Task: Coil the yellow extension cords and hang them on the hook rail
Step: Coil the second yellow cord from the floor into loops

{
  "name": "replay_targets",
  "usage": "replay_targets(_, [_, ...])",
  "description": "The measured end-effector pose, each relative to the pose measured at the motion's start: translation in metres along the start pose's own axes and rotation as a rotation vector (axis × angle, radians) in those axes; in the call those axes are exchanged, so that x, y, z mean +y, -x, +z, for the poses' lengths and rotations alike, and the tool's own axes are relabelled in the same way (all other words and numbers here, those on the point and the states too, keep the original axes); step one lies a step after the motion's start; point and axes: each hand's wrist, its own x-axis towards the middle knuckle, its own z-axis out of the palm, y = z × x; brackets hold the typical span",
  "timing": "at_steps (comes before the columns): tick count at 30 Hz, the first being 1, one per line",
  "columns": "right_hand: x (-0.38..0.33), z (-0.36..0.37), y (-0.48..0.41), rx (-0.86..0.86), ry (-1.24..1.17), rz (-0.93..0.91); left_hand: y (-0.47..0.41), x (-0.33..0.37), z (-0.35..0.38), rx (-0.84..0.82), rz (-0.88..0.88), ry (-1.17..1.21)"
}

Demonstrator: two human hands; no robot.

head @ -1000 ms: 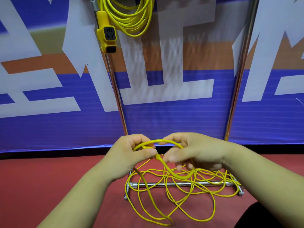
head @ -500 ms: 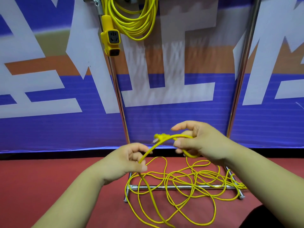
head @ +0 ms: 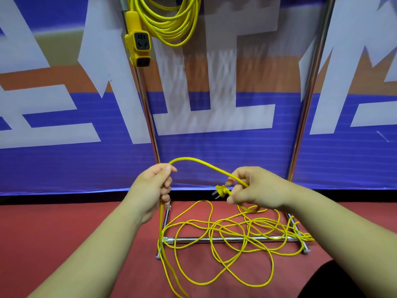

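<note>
- The floor (head: 64, 233) under me is red and flat. A blue, white and orange banner (head: 214, 147) covers the wall behind it.
- A chrome rack stands against the banner, with a left upright (head: 148, 117), a right upright (head: 309, 93) and a base bar (head: 225, 239) lying on the floor.
- High on the rack a coiled cord (head: 171, 24) hangs in neat loops. Its socket block (head: 138, 41) dangles beside the left upright.
- The loose cord (head: 214, 276) sprawls in tangled loops over the floor and across the base bar, below and between my hands.
- My left hand (head: 150, 190) is curled around this cord. From my fist one strand drops straight to the floor by the rack's left foot.
- From that fist the cord arches up and across to my right hand (head: 255, 190), which is held apart from the left.
- My right hand pinches the cord near its end. The plug (head: 221, 190) sticks out just left of my fingers, and a small loop hangs beneath the hand.
</note>
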Motion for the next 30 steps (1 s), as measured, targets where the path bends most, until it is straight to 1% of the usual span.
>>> replay_targets(2, [-0.003,0.002,0.0,-0.076,-0.062,-0.024,0.006,0.005,0.007,-0.019,-0.007,0.041])
replay_targets(4, [-0.005,0.005,-0.001,-0.139,-0.215,-0.044,0.011,0.006,0.014,-0.052,0.026,0.018])
replay_targets(7, [-0.01,0.008,-0.001,-0.185,-0.365,-0.03,0.022,0.01,0.023,-0.137,0.134,-0.248])
replay_targets(9, [-0.013,0.009,-0.001,-0.206,-0.424,-0.004,0.028,0.012,0.026,-0.228,0.172,-0.34])
replay_targets(13, [-0.015,0.011,-0.002,-0.277,-0.551,0.002,0.031,0.012,0.025,-0.352,0.103,-0.301])
replay_targets(15, [-0.014,0.012,-0.003,-0.273,-0.531,-0.004,0.031,0.01,0.026,-0.363,0.083,-0.281])
replay_targets(19, [-0.013,0.011,-0.003,-0.16,-0.302,-0.02,0.03,0.012,0.025,-0.283,0.046,-0.249])
replay_targets(20, [-0.013,0.01,-0.003,-0.132,-0.264,-0.037,0.029,0.013,0.022,-0.267,0.029,-0.251])
replay_targets(22, [-0.011,0.01,-0.004,-0.048,-0.263,-0.054,0.027,0.014,0.016,-0.236,-0.025,-0.246])
replay_targets(23, [-0.01,0.01,-0.004,0.033,-0.251,-0.066,0.026,0.014,0.014,-0.225,-0.047,-0.232])
replay_targets(25, [-0.013,0.009,-0.004,0.304,-0.078,-0.145,0.024,0.013,0.011,-0.198,-0.079,-0.193])
replay_targets(27, [-0.016,0.011,-0.002,0.548,0.106,-0.311,0.021,0.011,0.011,-0.146,-0.106,-0.148])
replay_targets(28, [-0.017,0.013,-0.002,0.578,0.15,-0.383,0.019,0.01,0.012,-0.114,-0.119,-0.121])
replay_targets(29, [-0.017,0.017,-0.002,0.527,0.158,-0.416,0.018,0.01,0.013,-0.09,-0.128,-0.09])
replay_targets(30, [-0.016,0.023,-0.003,0.405,0.133,-0.398,0.017,0.01,0.014,-0.074,-0.13,-0.059])
